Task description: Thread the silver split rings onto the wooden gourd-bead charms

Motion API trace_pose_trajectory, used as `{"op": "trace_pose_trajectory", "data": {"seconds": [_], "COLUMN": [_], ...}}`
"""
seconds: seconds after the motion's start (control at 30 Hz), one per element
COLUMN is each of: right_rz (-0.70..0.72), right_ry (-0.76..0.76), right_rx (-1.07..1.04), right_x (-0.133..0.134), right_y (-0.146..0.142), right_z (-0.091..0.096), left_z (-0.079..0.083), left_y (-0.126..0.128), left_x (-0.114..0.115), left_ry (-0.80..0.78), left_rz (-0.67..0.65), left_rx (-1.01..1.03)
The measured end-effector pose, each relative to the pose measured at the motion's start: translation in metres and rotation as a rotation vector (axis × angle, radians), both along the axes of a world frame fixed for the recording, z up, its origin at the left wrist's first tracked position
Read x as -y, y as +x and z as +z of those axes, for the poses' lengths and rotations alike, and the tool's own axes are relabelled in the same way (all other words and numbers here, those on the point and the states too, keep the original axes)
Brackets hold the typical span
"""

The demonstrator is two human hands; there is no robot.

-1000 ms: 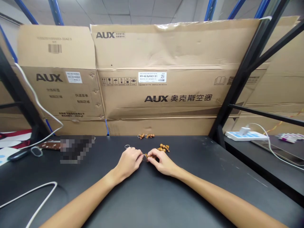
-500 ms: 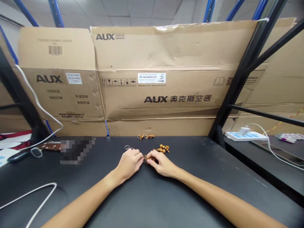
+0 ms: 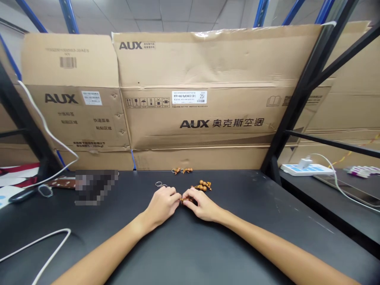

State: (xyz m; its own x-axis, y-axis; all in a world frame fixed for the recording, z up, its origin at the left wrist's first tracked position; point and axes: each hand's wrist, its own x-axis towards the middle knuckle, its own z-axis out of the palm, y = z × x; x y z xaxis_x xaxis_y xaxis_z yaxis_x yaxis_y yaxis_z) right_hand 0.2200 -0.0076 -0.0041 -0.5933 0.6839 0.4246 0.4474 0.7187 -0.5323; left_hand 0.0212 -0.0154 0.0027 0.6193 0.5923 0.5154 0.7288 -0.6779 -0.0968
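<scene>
My left hand (image 3: 164, 202) is closed in a pinch at the middle of the black table. Its fingertips meet a key ring that showed there a moment ago and is now hidden by the fingers. Facing it, my right hand (image 3: 202, 204) pinches a small brown gourd pendant (image 3: 186, 200), largely covered by the fingers. Both hands' fingertips nearly touch. Just behind the right hand lie more gourd pendants (image 3: 204, 185) with orange cord. Loose metal key rings (image 3: 159, 184) rest behind the left hand.
Two gourd keychains (image 3: 182, 170) lie by the cardboard wall (image 3: 202, 158) at the back. A pixelated dark item (image 3: 96, 188) and a white cable (image 3: 56, 243) are on the left. To the right, a power strip (image 3: 305, 170) sits beyond the black frame post (image 3: 292, 114).
My left fingertips have shifted slightly right, closer to the right hand. The metal ring seen between the hands is now covered. My right hand stays nearly in place.
</scene>
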Motion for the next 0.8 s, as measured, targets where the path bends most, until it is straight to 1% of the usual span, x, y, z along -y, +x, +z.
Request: {"op": "trace_pose_trajectory", "data": {"seconds": [0.07,0.13,0.27,0.37,0.43,0.53,0.6,0.67,0.8], "right_rz": [0.004,0.009,0.022,0.006,0.003,0.032,0.034,0.001,-0.103], "right_ry": [0.002,0.003,0.011,0.034,0.057,0.098,0.125,0.142,0.205], "right_rx": [-0.002,-0.001,0.017,0.023,0.033,0.062,0.068,0.066,0.082], "right_x": [0.000,0.001,0.001,0.001,0.000,0.000,0.000,-0.001,-0.005], "right_y": [0.000,0.001,0.000,0.000,0.000,-0.001,-0.001,0.000,0.003], "right_z": [0.000,0.000,0.000,0.000,-0.001,-0.002,-0.003,-0.003,-0.001], "left_z": [-0.001,-0.001,0.002,0.005,0.007,0.008,0.009,0.009,0.010], "left_y": [0.000,0.000,0.001,0.001,0.003,0.005,0.006,0.005,-0.008], "left_x": [0.000,-0.001,-0.004,-0.006,-0.005,-0.004,-0.003,-0.004,-0.014], "left_ry": [-0.022,-0.073,-0.238,-0.341,-0.406,-0.498,-0.505,-0.467,-0.374], "left_rz": [-0.011,0.008,0.083,0.106,0.086,0.019,0.004,0.019,0.108], "left_rx": [0.035,0.141,0.391,0.513,0.566,0.595,0.585,0.555,0.465]}}
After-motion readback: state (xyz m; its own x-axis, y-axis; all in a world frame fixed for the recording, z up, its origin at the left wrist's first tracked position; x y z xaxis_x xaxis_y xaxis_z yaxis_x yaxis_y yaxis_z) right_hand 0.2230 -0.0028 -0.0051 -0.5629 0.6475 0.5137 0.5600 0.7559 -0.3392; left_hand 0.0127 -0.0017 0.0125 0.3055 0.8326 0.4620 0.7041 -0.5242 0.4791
